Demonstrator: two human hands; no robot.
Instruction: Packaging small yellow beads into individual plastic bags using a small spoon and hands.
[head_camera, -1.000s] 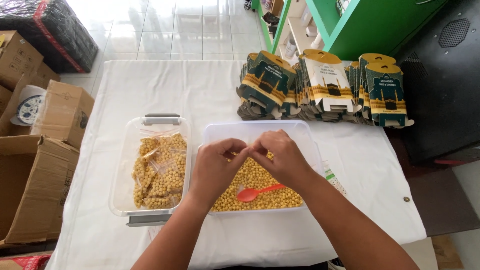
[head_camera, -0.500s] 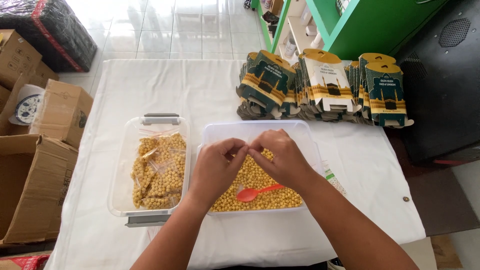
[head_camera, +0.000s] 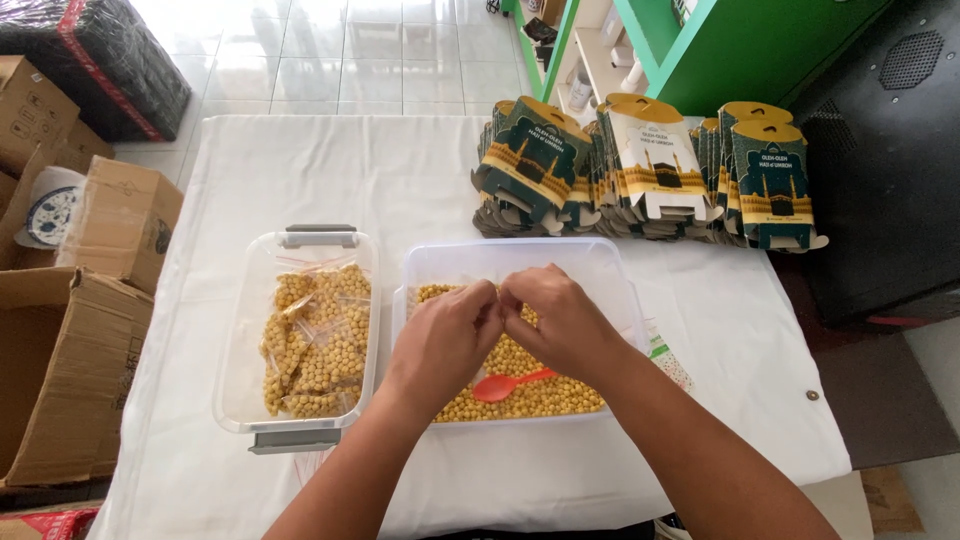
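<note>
— Two hands logged over one container. State of each grip?

— Left hand (head_camera: 445, 335): fingers curled, fingertips pinched in at the point where it meets the other hand. Right hand (head_camera: 560, 320): same, fingertips drawn together against the left. What lies between the fingertips is too small and too hidden to name, so I cannot tell what either grip holds.

— Item beneath them?

— One clear plastic tub (head_camera: 510, 258), rectangular, part filled with loose yellow round snacks (head_camera: 520, 395). Both hands hover above that fill, over the middle of the tub.

— Tool?

— One orange plastic spoon (head_camera: 510, 384), lying on the snacks, bowl to the left, handle running right under the right wrist. It sits just below the two grips; neither hand touches it.

— Neighbouring stock?

— One second clear tub with grey latches (head_camera: 320, 238), just beside the first on its left, holding small clear bags of the same snacks (head_camera: 318, 345). Apart from the left hand.

— Further back?

— Several stacks of flat printed cartons (head_camera: 650, 175), green, gold and white, at the far edge of the tabletop (head_camera: 330, 170), which has a white cloth. Brown cardboard boxes (head_camera: 70, 360) stand on the floor to the left.
</note>
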